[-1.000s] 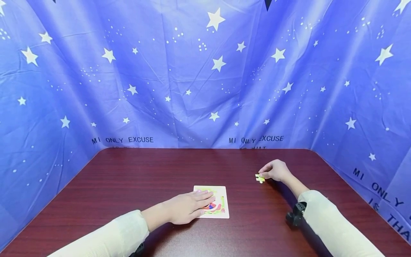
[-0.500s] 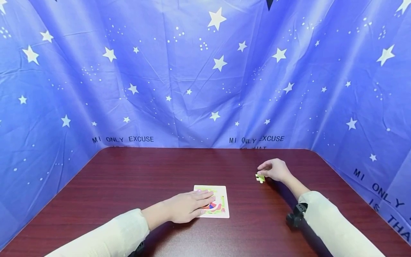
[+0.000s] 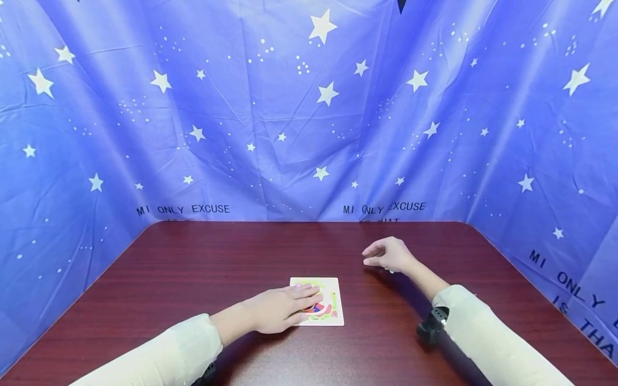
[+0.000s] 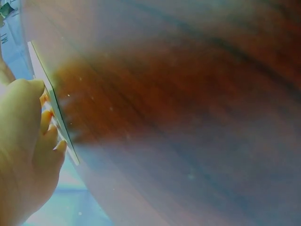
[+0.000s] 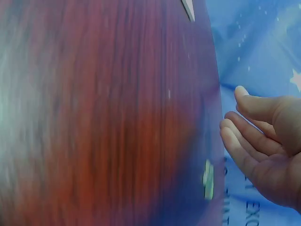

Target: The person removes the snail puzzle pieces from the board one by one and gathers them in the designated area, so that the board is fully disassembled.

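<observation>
A square, pale-framed puzzle board (image 3: 334, 300) with a colourful picture lies flat on the table. My left hand (image 3: 282, 310) rests on it with fingers spread over the picture, hiding its left part. In the left wrist view the board (image 4: 41, 70) shows edge-on beneath the fingers. My right hand (image 3: 393, 254) hovers to the right of the board, thumb and fingers apart, with nothing between them. A yellow-green jigsaw piece (image 5: 208, 180) lies on the table below that hand in the right wrist view; from the head it is almost wholly hidden behind the hand.
The dark red-brown wooden table (image 3: 217, 252) ends at a blue curtain (image 3: 270, 107) with white stars, which hangs along the back and both sides. Black wrist cameras sit under both pale sleeves (image 3: 492, 327).
My right hand has let go of the jigsaw piece and moved left toward the board, leaving the piece on the table. My left hand has stayed on the board.
</observation>
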The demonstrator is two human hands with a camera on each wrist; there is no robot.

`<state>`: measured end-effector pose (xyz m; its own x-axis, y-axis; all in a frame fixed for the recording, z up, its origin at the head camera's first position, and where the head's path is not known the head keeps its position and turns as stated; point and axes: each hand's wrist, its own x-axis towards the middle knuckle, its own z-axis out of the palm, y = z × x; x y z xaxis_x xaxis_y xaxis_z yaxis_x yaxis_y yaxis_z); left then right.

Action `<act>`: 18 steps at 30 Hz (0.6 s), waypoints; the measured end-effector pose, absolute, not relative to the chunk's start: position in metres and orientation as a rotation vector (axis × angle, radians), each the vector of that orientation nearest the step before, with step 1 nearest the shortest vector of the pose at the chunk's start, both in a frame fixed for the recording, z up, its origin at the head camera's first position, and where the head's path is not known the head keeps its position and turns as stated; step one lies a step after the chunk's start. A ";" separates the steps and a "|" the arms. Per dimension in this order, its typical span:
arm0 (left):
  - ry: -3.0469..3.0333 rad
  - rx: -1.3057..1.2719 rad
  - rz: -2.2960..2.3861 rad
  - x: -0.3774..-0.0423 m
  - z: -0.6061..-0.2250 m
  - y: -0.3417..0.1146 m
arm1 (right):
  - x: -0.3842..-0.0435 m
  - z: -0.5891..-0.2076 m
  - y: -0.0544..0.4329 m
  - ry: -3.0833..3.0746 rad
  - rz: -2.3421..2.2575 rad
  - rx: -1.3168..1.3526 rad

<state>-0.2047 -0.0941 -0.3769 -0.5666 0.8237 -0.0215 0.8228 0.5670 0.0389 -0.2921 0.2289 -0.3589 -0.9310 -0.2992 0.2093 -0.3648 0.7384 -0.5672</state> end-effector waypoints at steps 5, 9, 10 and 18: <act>2.780 1.405 0.062 -0.203 -0.376 -0.096 | -0.287 -0.358 0.211 -2.862 1.045 0.635; 2.790 1.403 0.081 -0.203 -0.378 -0.101 | -0.281 -0.359 0.198 -2.867 1.125 0.719; 2.790 1.405 0.084 -0.203 -0.378 -0.102 | -0.279 -0.359 0.194 -2.868 1.140 0.738; 2.779 1.375 0.105 -0.199 -0.378 -0.106 | -0.266 -0.356 0.171 -2.888 1.188 0.838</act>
